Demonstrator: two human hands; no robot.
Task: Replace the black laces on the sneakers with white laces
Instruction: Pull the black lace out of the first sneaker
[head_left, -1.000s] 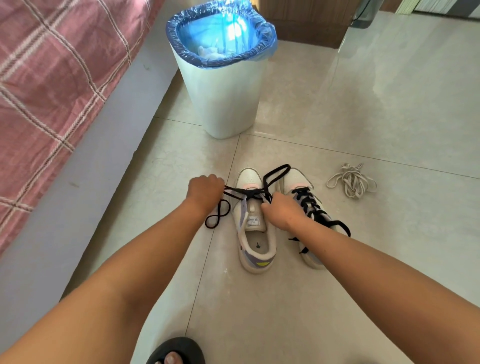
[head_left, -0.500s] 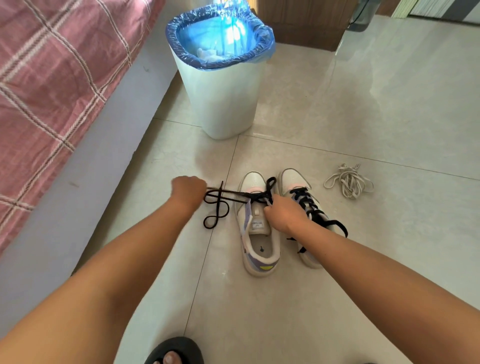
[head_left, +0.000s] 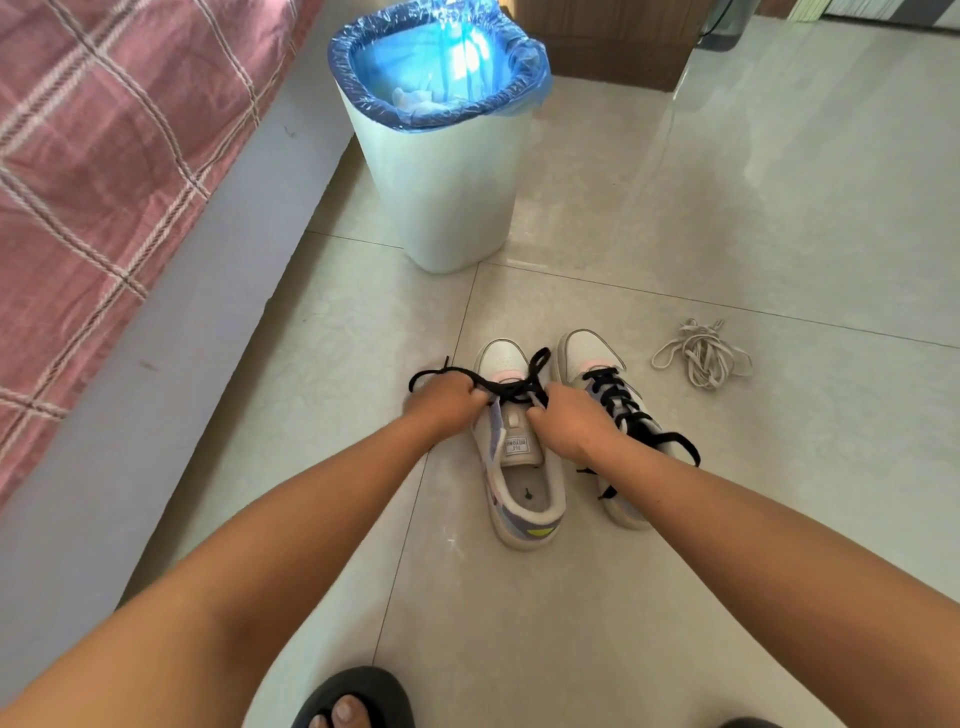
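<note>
My left hand (head_left: 447, 402) pinches the black lace (head_left: 511, 384) at centre frame; my right hand (head_left: 569, 423) pinches it over the left sneaker (head_left: 522, 483). I'd draw one crossing out at a time, steadying the tongue. White laces (head_left: 701, 356) wait at right.

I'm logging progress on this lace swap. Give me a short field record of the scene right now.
left hand: grips black lace of left sneaker
right hand: pinches same lace near the toe
left sneaker: lace mostly pulled out
right sneaker: fully laced in black
white laces: bundled on floor, right of sneakers, untouched
bin: beyond the sneakers
</note>
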